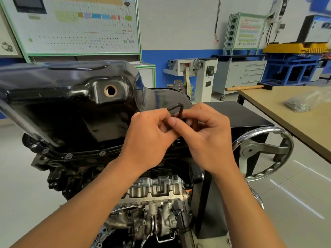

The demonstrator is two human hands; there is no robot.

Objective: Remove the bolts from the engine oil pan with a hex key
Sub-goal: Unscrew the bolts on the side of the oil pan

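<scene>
A glossy black oil pan (71, 97) sits on top of an upturned engine (157, 190) in the middle of the scene, with its open drain hole (110, 90) facing the viewer. Along the pan's near rim, to the left of the hands, several bolts (69, 155) sit in the flange. Both hands meet just in front of the pan's right end. The left hand (150, 138) has its fingers curled and pinches a bent black hex key (176, 109). The right hand (209, 136) pinches the same key from the other side, its thumb pressed against the shaft. The key's bend sticks up above the fingers; its lower end is hidden behind them, so whether it sits in a bolt cannot be told. To the right of the engine, a shiny metal handwheel (263, 153) stands on the stand. Farther right is a wooden bench (295, 126) carrying a clear plastic bag of small metal parts (300, 104) and, at its far end, a hammer with a wooden handle (245, 88).
</scene>
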